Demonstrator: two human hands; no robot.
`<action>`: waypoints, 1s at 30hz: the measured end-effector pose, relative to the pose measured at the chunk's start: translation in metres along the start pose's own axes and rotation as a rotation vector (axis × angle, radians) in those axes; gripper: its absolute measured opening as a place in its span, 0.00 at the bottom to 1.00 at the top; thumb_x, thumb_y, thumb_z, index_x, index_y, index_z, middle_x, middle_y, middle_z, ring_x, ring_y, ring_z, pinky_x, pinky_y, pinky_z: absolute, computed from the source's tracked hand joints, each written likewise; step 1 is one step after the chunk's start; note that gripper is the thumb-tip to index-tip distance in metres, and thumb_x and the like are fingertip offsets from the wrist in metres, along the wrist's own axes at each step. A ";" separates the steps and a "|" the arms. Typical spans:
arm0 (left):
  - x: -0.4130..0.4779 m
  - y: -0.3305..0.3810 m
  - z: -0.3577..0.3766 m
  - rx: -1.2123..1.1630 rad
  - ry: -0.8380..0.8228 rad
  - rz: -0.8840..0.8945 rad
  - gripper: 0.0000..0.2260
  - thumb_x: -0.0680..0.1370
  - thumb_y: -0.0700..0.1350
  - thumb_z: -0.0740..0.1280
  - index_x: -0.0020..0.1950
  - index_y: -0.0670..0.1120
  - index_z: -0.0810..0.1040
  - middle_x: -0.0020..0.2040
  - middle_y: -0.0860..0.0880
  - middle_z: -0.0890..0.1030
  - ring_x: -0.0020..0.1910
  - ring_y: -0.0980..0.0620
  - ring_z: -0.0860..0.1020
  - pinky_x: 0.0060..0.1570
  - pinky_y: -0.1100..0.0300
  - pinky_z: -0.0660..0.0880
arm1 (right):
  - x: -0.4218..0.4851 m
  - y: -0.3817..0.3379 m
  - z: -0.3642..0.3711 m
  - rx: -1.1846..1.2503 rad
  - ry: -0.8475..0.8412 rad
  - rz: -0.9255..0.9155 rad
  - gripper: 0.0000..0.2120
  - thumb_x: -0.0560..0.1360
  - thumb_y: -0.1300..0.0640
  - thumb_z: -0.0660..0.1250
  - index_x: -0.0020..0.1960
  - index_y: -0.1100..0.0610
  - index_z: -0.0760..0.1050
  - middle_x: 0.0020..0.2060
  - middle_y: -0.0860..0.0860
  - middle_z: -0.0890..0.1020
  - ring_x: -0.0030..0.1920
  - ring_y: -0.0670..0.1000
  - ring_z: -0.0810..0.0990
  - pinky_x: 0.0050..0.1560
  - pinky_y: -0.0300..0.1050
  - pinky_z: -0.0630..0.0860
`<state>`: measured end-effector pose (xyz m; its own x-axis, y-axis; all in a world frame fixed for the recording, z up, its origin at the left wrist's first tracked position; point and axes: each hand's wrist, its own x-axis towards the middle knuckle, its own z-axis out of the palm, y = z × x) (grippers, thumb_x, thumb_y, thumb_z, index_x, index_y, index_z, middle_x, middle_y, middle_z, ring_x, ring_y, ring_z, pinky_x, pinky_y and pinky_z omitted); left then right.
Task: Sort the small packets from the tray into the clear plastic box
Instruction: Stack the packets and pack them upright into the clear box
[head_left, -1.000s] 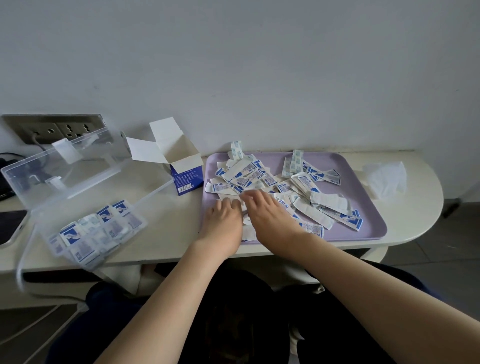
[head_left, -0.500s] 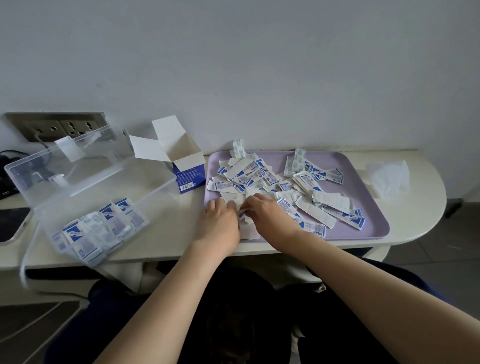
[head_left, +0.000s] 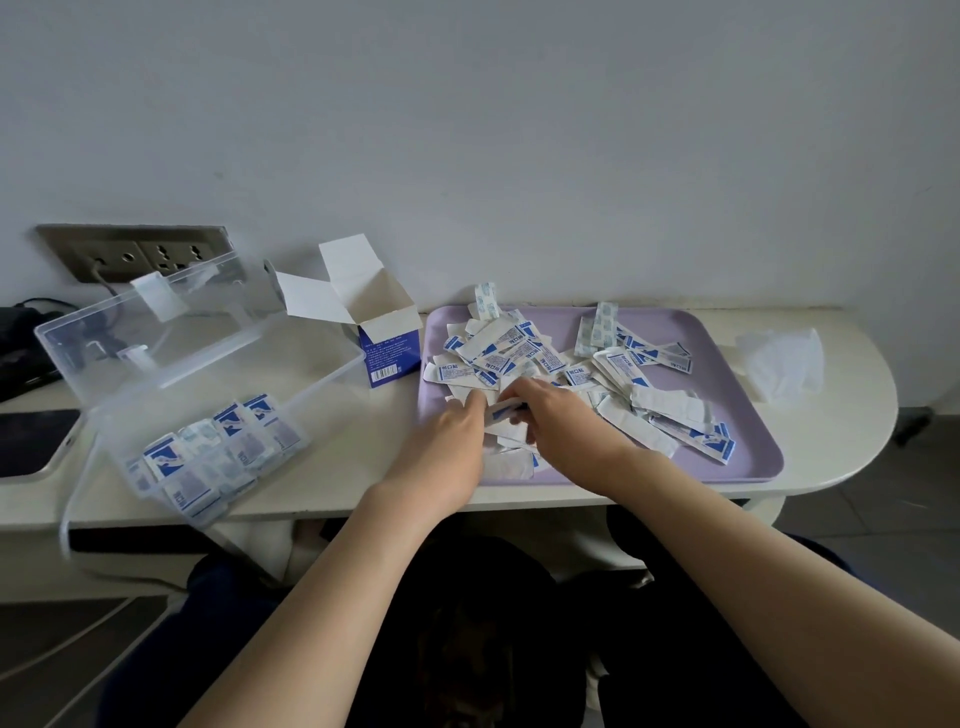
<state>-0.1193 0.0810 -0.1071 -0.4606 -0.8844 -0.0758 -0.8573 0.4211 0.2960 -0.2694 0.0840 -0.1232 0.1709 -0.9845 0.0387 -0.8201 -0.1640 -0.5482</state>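
A lilac tray (head_left: 748, 415) on the white table holds a loose heap of several white-and-blue packets (head_left: 524, 353). Over its near left part my left hand (head_left: 447, 447) and my right hand (head_left: 561, 421) meet. Together they pinch one small white-and-blue packet (head_left: 503, 409) between their fingertips, just above the heap. The clear plastic box (head_left: 171, 374) stands open to the left, its lid tipped back against the wall. Several packets (head_left: 208, 452) lie in rows at its near end.
An open blue-and-white carton (head_left: 387, 343) stands between box and tray. A crumpled clear wrapper (head_left: 782, 366) lies at the table's right end. A wall socket (head_left: 135, 254) sits behind the box, and a dark phone (head_left: 31, 441) lies at the far left.
Both hands have drawn together and lifted a little from the heap, now pinching one packet between them. The view has shifted slightly.
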 end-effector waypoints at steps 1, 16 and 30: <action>-0.001 -0.001 -0.001 0.043 0.032 0.000 0.14 0.76 0.32 0.56 0.59 0.44 0.64 0.53 0.43 0.74 0.44 0.45 0.72 0.37 0.59 0.64 | -0.002 0.000 -0.001 -0.067 -0.038 -0.006 0.19 0.73 0.75 0.52 0.57 0.61 0.70 0.49 0.55 0.76 0.43 0.54 0.75 0.45 0.46 0.73; -0.028 -0.021 -0.028 -0.063 0.239 -0.068 0.09 0.82 0.40 0.55 0.62 0.43 0.63 0.55 0.45 0.76 0.41 0.51 0.64 0.41 0.60 0.61 | 0.003 -0.034 -0.002 0.104 0.038 -0.049 0.09 0.82 0.58 0.52 0.45 0.54 0.67 0.32 0.46 0.73 0.33 0.48 0.71 0.38 0.46 0.69; -0.064 -0.061 -0.050 0.093 0.417 -0.069 0.14 0.77 0.32 0.55 0.56 0.49 0.69 0.45 0.51 0.73 0.47 0.48 0.70 0.39 0.59 0.54 | 0.014 -0.081 0.023 -0.348 0.291 -0.457 0.04 0.71 0.62 0.67 0.44 0.56 0.80 0.33 0.50 0.78 0.33 0.54 0.77 0.31 0.39 0.66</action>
<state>-0.0258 0.1021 -0.0732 -0.2857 -0.9086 0.3047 -0.9085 0.3579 0.2155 -0.1876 0.0847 -0.0972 0.4302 -0.7792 0.4559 -0.8371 -0.5334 -0.1217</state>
